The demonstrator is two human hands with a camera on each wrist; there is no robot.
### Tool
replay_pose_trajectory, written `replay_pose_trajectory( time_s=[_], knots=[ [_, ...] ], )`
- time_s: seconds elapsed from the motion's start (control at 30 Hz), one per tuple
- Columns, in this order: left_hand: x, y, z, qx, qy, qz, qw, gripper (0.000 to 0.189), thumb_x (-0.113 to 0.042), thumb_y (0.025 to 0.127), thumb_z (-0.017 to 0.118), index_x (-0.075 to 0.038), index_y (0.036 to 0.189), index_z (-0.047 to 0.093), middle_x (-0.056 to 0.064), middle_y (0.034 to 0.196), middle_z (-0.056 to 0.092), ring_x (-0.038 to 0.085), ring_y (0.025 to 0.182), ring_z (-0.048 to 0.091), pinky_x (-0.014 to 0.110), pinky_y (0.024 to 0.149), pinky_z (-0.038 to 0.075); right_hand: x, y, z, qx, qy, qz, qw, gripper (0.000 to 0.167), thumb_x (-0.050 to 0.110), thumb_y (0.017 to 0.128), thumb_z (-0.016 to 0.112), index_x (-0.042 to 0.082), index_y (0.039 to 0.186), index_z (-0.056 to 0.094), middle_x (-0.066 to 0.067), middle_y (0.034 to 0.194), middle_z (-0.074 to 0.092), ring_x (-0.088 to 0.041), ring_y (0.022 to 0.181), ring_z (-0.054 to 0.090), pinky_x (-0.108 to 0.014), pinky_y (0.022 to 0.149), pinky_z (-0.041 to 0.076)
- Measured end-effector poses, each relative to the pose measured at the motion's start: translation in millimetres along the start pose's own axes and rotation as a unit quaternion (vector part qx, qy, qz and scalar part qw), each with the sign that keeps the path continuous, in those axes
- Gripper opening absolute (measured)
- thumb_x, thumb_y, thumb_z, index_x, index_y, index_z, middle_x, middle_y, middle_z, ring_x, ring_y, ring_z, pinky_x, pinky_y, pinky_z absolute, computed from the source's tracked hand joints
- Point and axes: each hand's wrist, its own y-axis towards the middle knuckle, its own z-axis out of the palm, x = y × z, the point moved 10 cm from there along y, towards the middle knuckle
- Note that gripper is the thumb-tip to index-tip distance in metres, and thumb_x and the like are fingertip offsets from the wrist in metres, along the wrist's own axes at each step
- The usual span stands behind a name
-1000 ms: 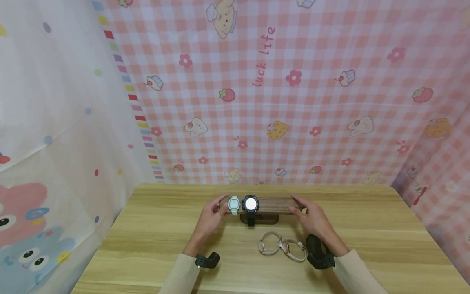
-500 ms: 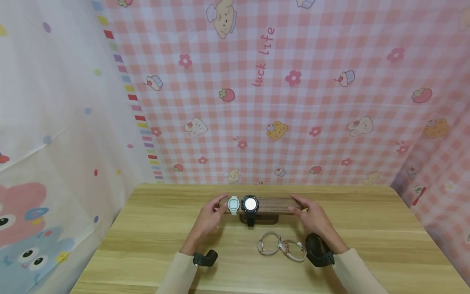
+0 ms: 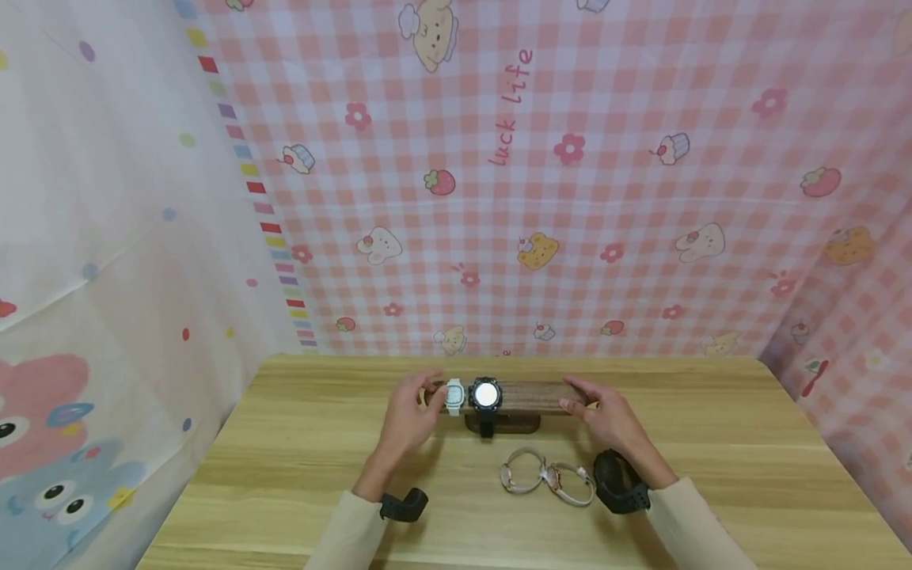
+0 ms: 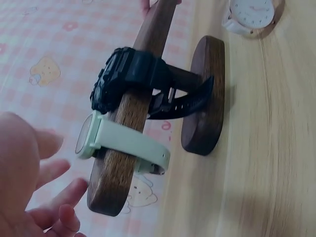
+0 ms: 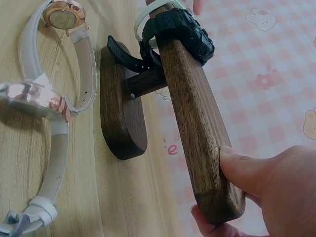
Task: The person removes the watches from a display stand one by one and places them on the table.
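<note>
A dark wooden watch stand has a crossbar on a post and an oval foot. Around its left part hang a pale green watch and, beside it, a bulky black watch with its strap end loose. My left hand is at the bar's left end, fingers spread and thumb near the pale watch; in the left wrist view the thumb is apart from it and a fingertip is close to the bar's end. My right hand grips the right end, thumb on the bar and fingertips below.
Two light-strapped watches with rose-gold cases lie on the wooden table in front of the stand: one left watch and one right watch. A pink checked curtain hangs behind the table.
My left hand has loosened from the bar's left end, and its thumb has moved up toward the pale watch. The right hand keeps its grip, and the stand stays about where it was.
</note>
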Motion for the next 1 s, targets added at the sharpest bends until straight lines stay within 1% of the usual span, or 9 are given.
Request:
replay_pose_trajectory(
  time_s=[0.1, 0.27, 0.33, 0.6, 0.73, 0.87, 1.0],
  knots=[
    [-3.4, -0.6, 6.7, 0.023, -0.012, 0.007, 0.9996, 0.028, -0.016, 0.091, 0.072, -0.005, 0.116, 0.069, 0.003, 0.092, 0.064, 0.020, 0.084, 0.056, 0.027, 0.072, 0.044, -1, 0.4, 0, 0.001, 0.001, 0.003, 1.0000, 0.049, 0.027, 0.096, 0.067, 0.009, 0.140, 0.056, -0.012, 0.103, 0.069, -0.020, 0.085, 0.059, -0.033, 0.066, 0.043],
    [-3.5, -1.2, 14.0, 0.039, -0.013, -0.004, 0.9991, 0.031, -0.018, 0.089, 0.074, -0.008, 0.118, 0.069, 0.003, 0.093, 0.062, 0.025, 0.089, 0.057, 0.032, 0.077, 0.046, -3, 1.4, 0, -0.001, 0.005, 0.003, 1.0000, 0.049, 0.026, 0.095, 0.067, 0.008, 0.140, 0.056, -0.012, 0.103, 0.069, -0.020, 0.085, 0.059, -0.032, 0.067, 0.043],
    [-2.8, -1.1, 15.8, 0.040, -0.011, -0.010, 0.9991, 0.033, -0.019, 0.088, 0.076, -0.010, 0.119, 0.069, 0.002, 0.094, 0.062, 0.025, 0.092, 0.057, 0.033, 0.078, 0.045, -3, 1.8, 0, -0.001, 0.004, 0.004, 1.0000, 0.049, 0.025, 0.095, 0.067, 0.008, 0.140, 0.057, -0.012, 0.102, 0.069, -0.021, 0.085, 0.059, -0.033, 0.067, 0.043],
    [-5.4, -2.0, 17.2, 0.026, -0.018, -0.002, 0.9995, 0.035, -0.016, 0.085, 0.078, -0.009, 0.118, 0.069, 0.003, 0.091, 0.063, 0.020, 0.091, 0.055, 0.035, 0.082, 0.042, -2, 1.9, -1, 0.000, 0.000, 0.009, 1.0000, 0.048, 0.025, 0.095, 0.068, 0.008, 0.138, 0.058, -0.013, 0.103, 0.069, -0.022, 0.087, 0.060, -0.033, 0.068, 0.043],
    [-4.3, -1.4, 18.2, 0.027, -0.025, -0.004, 0.9993, 0.033, -0.014, 0.086, 0.077, -0.009, 0.118, 0.069, 0.003, 0.092, 0.063, 0.020, 0.090, 0.055, 0.035, 0.080, 0.044, 0, 1.5, -2, 0.000, 0.001, 0.008, 1.0000, 0.047, 0.025, 0.095, 0.068, 0.007, 0.138, 0.058, -0.014, 0.104, 0.069, -0.022, 0.088, 0.060, -0.033, 0.068, 0.043],
    [-1.9, -0.3, 18.3, 0.032, -0.035, -0.013, 0.9988, 0.032, -0.013, 0.086, 0.076, -0.009, 0.118, 0.069, 0.004, 0.092, 0.062, 0.019, 0.088, 0.054, 0.033, 0.076, 0.046, 1, 1.0, -2, 0.001, 0.003, 0.001, 1.0000, 0.047, 0.025, 0.095, 0.068, 0.006, 0.137, 0.059, -0.015, 0.105, 0.070, -0.022, 0.089, 0.061, -0.034, 0.069, 0.044],
    [0.0, 1.1, 17.2, 0.035, -0.047, -0.018, 0.9981, 0.030, -0.008, 0.087, 0.075, -0.007, 0.116, 0.069, 0.004, 0.088, 0.062, 0.016, 0.082, 0.054, 0.028, 0.072, 0.047, 1, 0.9, -2, 0.003, 0.002, 0.001, 1.0000, 0.047, 0.026, 0.095, 0.068, 0.007, 0.137, 0.058, -0.015, 0.108, 0.070, -0.024, 0.092, 0.062, -0.035, 0.071, 0.046]
  ],
)
